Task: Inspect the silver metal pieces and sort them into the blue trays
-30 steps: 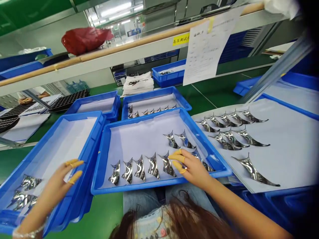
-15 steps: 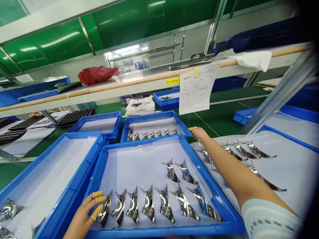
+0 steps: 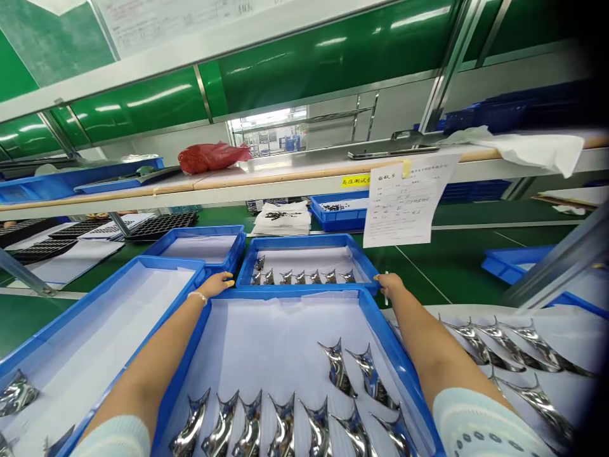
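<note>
My left hand (image 3: 215,284) and my right hand (image 3: 390,285), both with yellow finger cots, reach to the far side of a blue plastic tray (image 3: 295,293) lined with white paper. The left fingertips lie at that rim, near the corner of a second blue tray (image 3: 309,240). The right fingers lie at that tray's other corner, with a thin white stick (image 3: 386,279) showing beside them. Curved, mirror-polished metal pieces (image 3: 337,368) stand in rows in the near tray, and smaller ones (image 3: 299,277) line the far tray.
More metal pieces lie on a white sheet (image 3: 499,346) at right and in a blue tray (image 3: 16,393) at left. A paper form (image 3: 404,200) hangs from a shelf holding a red bag (image 3: 214,157). Black trays (image 3: 162,225) stand farther left.
The view has tilted upward, so the trays sit lower in the picture. My left hand has moved from the near tray's metal pieces to its far rim. My right hand stays near the far corner.
</note>
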Demonstrator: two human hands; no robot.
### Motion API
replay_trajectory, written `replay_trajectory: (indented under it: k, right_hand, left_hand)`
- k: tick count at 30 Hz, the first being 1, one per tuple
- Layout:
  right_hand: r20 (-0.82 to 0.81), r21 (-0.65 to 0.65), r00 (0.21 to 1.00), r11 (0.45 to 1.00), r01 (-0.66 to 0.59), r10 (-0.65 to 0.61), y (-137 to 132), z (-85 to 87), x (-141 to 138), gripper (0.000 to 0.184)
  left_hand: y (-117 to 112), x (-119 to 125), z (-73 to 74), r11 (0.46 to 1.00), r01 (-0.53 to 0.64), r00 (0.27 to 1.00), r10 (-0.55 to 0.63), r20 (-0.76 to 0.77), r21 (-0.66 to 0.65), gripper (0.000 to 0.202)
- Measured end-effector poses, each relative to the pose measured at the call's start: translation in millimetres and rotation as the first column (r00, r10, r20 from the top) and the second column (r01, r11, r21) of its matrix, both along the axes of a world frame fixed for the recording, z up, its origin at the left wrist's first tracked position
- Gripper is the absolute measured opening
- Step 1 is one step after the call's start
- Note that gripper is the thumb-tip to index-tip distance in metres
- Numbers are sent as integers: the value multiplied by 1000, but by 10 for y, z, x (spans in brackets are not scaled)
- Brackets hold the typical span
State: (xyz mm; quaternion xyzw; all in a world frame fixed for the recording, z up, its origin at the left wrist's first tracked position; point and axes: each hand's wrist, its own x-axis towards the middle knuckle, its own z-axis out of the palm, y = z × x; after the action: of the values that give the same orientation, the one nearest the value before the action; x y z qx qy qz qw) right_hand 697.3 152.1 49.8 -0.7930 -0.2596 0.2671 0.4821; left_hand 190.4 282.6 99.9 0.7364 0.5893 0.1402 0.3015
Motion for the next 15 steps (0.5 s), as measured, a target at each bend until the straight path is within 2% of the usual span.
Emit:
replay_trajectory:
  k: [3,7,11,15]
  right_hand:
    - [-113,-48,991,996,72,-77,99,123,43,35]
    - [-187,-29,975,993,115,-118,236,370,89,36]
    - [-231,15,964,990,142,-135,245,520,67,36]
    - [-253,89,955,979,184,-156,122,612,21,34]
  left_hand:
    - [267,275,-124,986,-136,991,136,-4,-98,36]
    - [346,489,-178,937,-278,953,297,63,-212,37]
    - [286,527,-66,902,-323,886,395,243,-288,37]
    - [190,413,176,915,-269,786,389,481,-301,30]
